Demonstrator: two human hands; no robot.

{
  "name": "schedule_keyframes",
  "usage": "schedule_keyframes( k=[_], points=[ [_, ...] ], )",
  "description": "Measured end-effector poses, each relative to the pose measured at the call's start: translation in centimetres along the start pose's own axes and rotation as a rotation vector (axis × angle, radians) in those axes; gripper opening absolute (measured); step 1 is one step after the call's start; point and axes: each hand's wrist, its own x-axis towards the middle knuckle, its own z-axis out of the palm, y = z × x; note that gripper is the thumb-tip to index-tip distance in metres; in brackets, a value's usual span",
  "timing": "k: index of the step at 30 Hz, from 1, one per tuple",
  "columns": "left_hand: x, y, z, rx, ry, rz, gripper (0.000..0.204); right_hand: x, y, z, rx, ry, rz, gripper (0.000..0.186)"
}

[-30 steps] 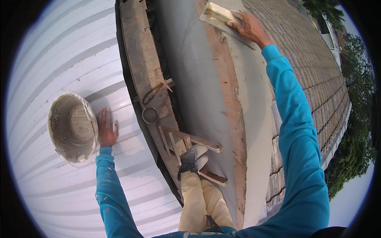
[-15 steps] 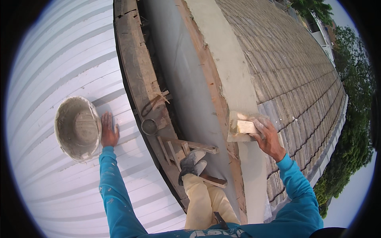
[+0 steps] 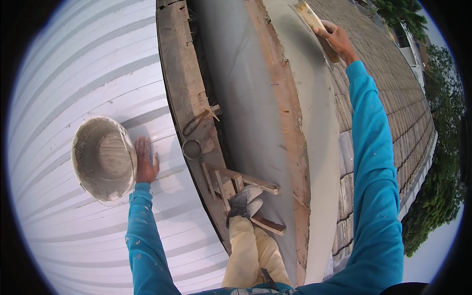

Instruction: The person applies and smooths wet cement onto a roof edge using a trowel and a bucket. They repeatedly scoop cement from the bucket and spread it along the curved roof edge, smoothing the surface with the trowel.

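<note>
In the head view, your right hand (image 3: 339,43) has its fingers grasping a wooden float (image 3: 310,18), tilted over the upper part of a grey cement band (image 3: 319,115) beside roof tiles (image 3: 388,105). Your left hand (image 3: 146,161) rests flat on white metal roofing (image 3: 113,73), fingers released, beside a bucket (image 3: 76,156). You seem to be smoothing the band; the next move likely calls for an even, flat stroke.

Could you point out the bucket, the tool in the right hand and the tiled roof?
Bucket (image 3: 90,153), head view: its inner wall.
Tool (image 3: 310,18), head view: its wooden upper part.
Tiled roof (image 3: 399,105), head view: middle of its slope.
</note>
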Motion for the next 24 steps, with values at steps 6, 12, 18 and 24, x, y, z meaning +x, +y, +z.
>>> schedule_keyframes(
  k=[6, 12, 18, 24],
  points=[
    [0.5, 0.6, -0.8, -0.001, -0.047, -0.034, 0.069, 9.5, -1.2, 3.8, -0.346, -0.013, -0.158, 0.065],
    [0.4, 0.0, -0.4, -0.034, -0.036, -0.015, 0.070, 13.6, -2.9, 6.1, -0.460, -0.114, -0.164, 0.065],
    [0.5, 0.1, -0.5, 0.032, -0.086, 0.000, 0.070, 11.6, -3.9, 4.9, -0.524, -0.275, -0.195, 0.065],
    [0.3, 0.0, -0.2, 0.049, -0.059, -0.004, 0.071, -1.1, -4.8, 1.0, -0.522, -0.414, -0.279, 0.061]
  ],
)
